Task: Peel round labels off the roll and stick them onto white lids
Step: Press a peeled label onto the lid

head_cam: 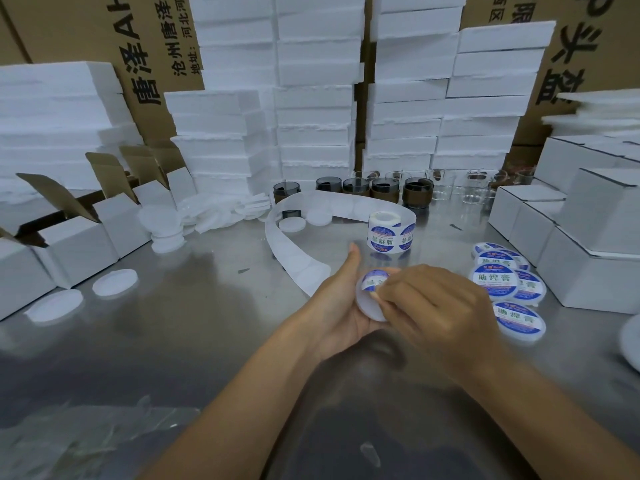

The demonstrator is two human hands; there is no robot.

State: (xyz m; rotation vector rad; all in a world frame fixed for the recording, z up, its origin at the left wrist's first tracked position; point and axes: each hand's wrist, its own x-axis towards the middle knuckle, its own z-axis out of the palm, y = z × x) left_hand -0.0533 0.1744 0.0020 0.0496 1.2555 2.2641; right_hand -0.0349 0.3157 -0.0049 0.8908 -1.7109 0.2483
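Observation:
My left hand [341,299] cradles a white lid [369,308] from beneath, thumb pointing up. My right hand [436,306] curls over the lid and presses a round blue-and-white label [374,278] onto its top. The label roll [389,233] stands behind the hands, and its empty backing strip [294,247] loops off to the left. Several labelled lids [505,285] lie in a pile to the right. Bare white lids [114,281] lie at the left, with more heaped further back [180,223].
The work surface is a shiny metal table [194,323]. Open white cartons [79,237] line the left, closed white boxes [588,254] the right. Dark and clear glass cups [384,189] stand behind the roll. Foam blocks [311,109] and cardboard boxes fill the back.

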